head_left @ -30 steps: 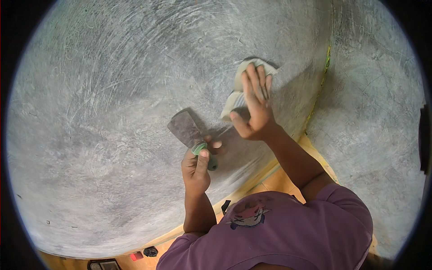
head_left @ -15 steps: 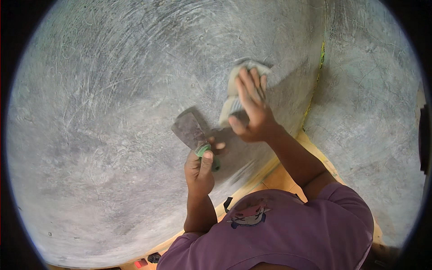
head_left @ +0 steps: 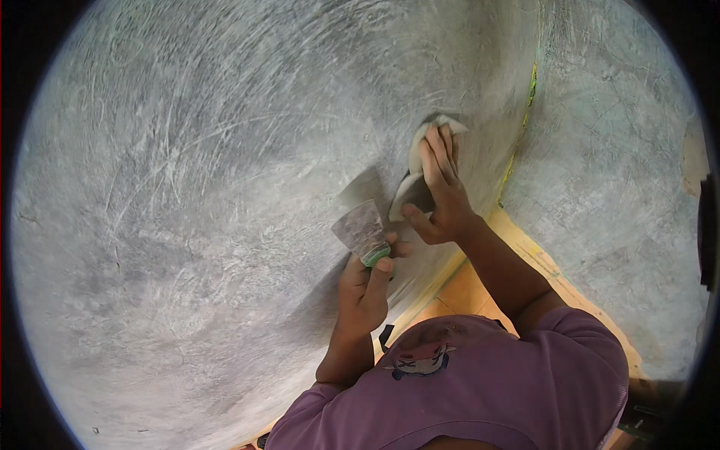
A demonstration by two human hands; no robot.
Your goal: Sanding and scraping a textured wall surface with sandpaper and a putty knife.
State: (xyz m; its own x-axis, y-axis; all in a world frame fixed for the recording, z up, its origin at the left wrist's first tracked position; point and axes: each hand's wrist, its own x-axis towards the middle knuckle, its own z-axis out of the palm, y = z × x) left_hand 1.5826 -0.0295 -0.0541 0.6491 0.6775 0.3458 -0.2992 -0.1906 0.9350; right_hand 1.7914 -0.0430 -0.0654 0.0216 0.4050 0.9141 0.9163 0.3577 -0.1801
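My left hand is closed round the green handle of a scraper, its wide, grey-smeared blade tilted up and to the left, in front of the wall. With fingers stretched out, my right hand lies over a pale sheet of sandpaper and presses it against the grey wall. The sheet bends and lifts a little near the thumb; its underside is hidden. The scraper's blade sits to the left of and below the sheet.
A second grey wall meets the first at a corner on the right, with a yellow-green line down the joint. Below lies an orange tiled floor. A dark object stands at the far right edge.
My right hand and the sandpaper have moved right and slightly down along the wall. My left hand has carried the scraper right and a little down.
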